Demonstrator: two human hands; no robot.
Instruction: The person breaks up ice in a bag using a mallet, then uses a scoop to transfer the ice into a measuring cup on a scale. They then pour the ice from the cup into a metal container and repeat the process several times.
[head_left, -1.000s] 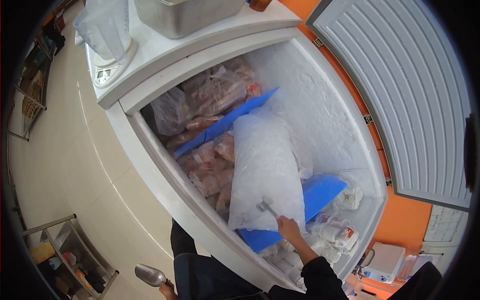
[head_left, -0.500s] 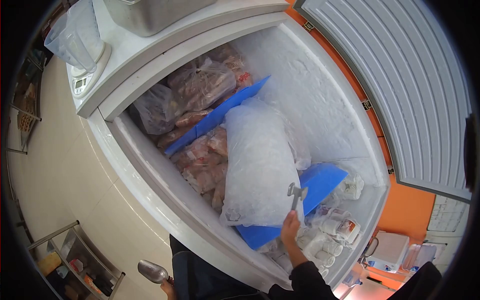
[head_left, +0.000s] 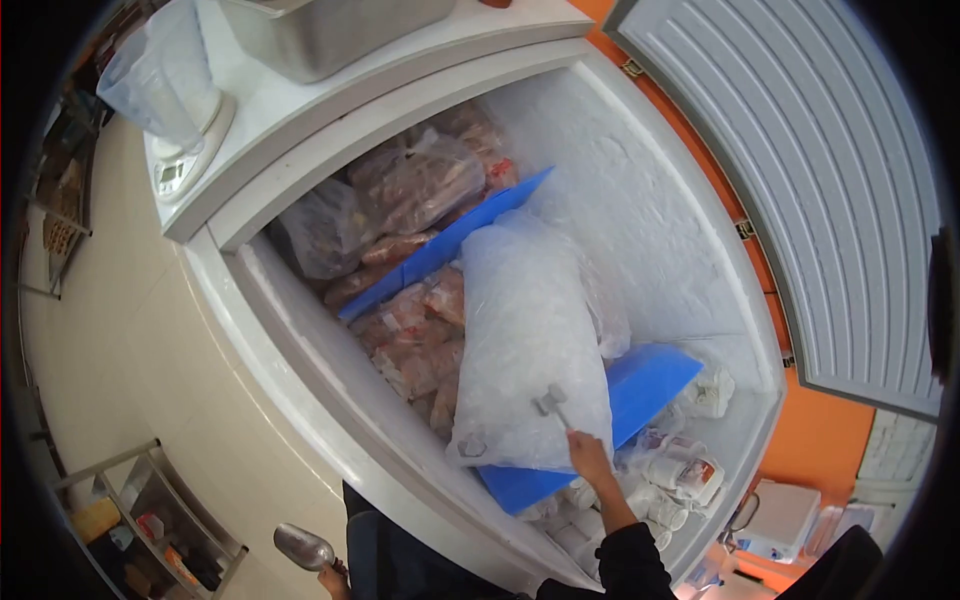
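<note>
My right hand (head_left: 590,455) is closed round the handle of a metal mallet (head_left: 550,402). The mallet's head is over the lower part of a large clear bag of ice (head_left: 530,330); whether they touch is hard to tell. That bag lies in an open chest freezer (head_left: 680,240), across a blue divider (head_left: 655,385). At the bottom left my left hand (head_left: 334,578) grips a metal scoop (head_left: 303,546), held outside the freezer above the floor.
Bags of meat (head_left: 420,180) lie behind another blue divider (head_left: 450,240). White containers (head_left: 680,475) sit at the freezer's lower right. A scale (head_left: 185,165) with a plastic jug (head_left: 150,95) and a steel pan (head_left: 330,35) stand on the ledge. The raised lid (head_left: 780,190) is at right.
My right hand has brought the mallet left and down over the ice bag, its head now lower. The whole view has shifted slightly. My left hand still holds the scoop.
</note>
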